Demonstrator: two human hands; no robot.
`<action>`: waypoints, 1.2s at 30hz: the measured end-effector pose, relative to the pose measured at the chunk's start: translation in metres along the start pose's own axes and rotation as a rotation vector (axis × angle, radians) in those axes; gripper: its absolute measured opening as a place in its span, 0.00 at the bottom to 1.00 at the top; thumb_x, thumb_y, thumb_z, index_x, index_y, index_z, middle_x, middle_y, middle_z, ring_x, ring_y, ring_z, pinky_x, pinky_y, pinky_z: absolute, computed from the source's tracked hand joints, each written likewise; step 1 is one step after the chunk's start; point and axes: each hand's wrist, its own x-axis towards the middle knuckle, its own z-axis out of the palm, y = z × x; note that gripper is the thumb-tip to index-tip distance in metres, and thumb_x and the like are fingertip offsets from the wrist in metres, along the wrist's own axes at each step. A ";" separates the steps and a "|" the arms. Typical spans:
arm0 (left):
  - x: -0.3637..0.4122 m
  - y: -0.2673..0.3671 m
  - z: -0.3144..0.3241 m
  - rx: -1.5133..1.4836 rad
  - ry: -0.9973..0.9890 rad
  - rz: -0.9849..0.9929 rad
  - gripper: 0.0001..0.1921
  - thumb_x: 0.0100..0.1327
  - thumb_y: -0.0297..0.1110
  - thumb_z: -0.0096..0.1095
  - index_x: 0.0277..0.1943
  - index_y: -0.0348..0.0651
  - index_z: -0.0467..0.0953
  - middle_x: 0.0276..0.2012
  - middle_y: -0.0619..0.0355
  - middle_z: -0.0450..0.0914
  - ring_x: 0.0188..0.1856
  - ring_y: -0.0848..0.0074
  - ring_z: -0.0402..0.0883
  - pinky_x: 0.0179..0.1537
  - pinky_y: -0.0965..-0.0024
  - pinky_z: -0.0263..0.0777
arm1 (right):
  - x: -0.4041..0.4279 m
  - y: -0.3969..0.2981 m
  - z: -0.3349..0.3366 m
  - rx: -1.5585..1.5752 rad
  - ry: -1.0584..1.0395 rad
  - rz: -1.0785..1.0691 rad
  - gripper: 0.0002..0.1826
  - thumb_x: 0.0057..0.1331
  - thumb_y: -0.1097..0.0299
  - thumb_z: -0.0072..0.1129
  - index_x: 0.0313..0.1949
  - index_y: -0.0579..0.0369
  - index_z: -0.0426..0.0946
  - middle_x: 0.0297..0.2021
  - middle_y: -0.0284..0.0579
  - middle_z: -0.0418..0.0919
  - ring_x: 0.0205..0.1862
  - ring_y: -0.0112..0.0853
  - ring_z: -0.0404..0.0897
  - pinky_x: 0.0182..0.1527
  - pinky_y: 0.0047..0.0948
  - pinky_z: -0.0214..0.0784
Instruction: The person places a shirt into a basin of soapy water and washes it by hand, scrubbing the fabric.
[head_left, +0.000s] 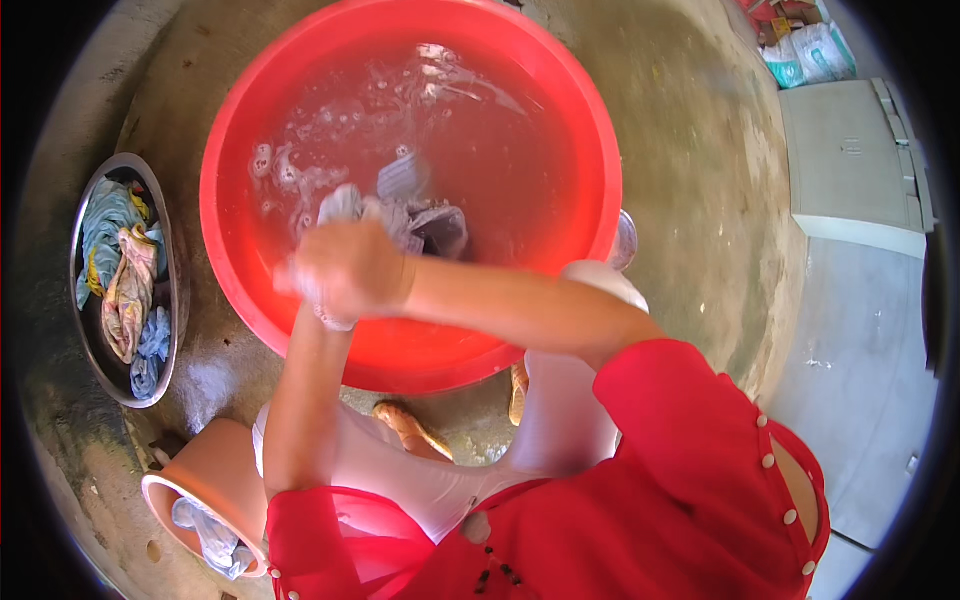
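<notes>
A wet grey cloth (431, 221) is bunched up in my hands over the near left part of a large red plastic tub (602, 180). My right hand (356, 259) is closed on it, its forearm reaching across from the right. Crossed beneath it is my left hand (300, 285), blurred and mostly covered, appearing closed on the same cloth. Suds cling around the left wrist. Cloudy water (495, 157) with patches of foam fills the tub. The cloth's far end hangs down to the water.
On the left, a metal basin (171, 300) holds several wet garments. An orange bucket (217, 457) with a pale cloth (214, 529) inside lies tilted at lower left. A grey cabinet (847, 157) stands at right, a plastic sack (814, 56) beyond it. The concrete floor (690, 187) is wet.
</notes>
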 end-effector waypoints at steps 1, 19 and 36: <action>-0.001 -0.001 0.005 0.018 -0.024 -0.073 0.09 0.61 0.36 0.44 0.38 0.41 0.68 0.30 0.60 0.73 0.29 0.75 0.73 0.28 0.73 0.68 | 0.009 0.038 -0.011 -0.106 -0.045 0.108 0.11 0.48 0.61 0.55 0.14 0.49 0.69 0.17 0.45 0.70 0.23 0.42 0.73 0.25 0.39 0.65; 0.018 0.063 -0.023 0.108 -0.088 0.097 0.19 0.66 0.40 0.43 0.50 0.32 0.66 0.41 0.53 0.75 0.43 0.75 0.74 0.43 0.72 0.69 | 0.045 0.088 -0.048 0.070 0.187 0.710 0.25 0.64 0.53 0.43 0.15 0.59 0.65 0.09 0.43 0.61 0.14 0.28 0.59 0.21 0.34 0.54; -0.004 0.101 -0.022 0.088 -0.274 0.277 0.14 0.59 0.36 0.55 0.42 0.35 0.71 0.36 0.57 0.76 0.38 0.77 0.74 0.40 0.74 0.69 | 0.080 0.056 -0.097 0.840 -0.085 0.961 0.16 0.60 0.61 0.54 0.40 0.62 0.72 0.36 0.35 0.72 0.40 0.20 0.68 0.42 0.22 0.61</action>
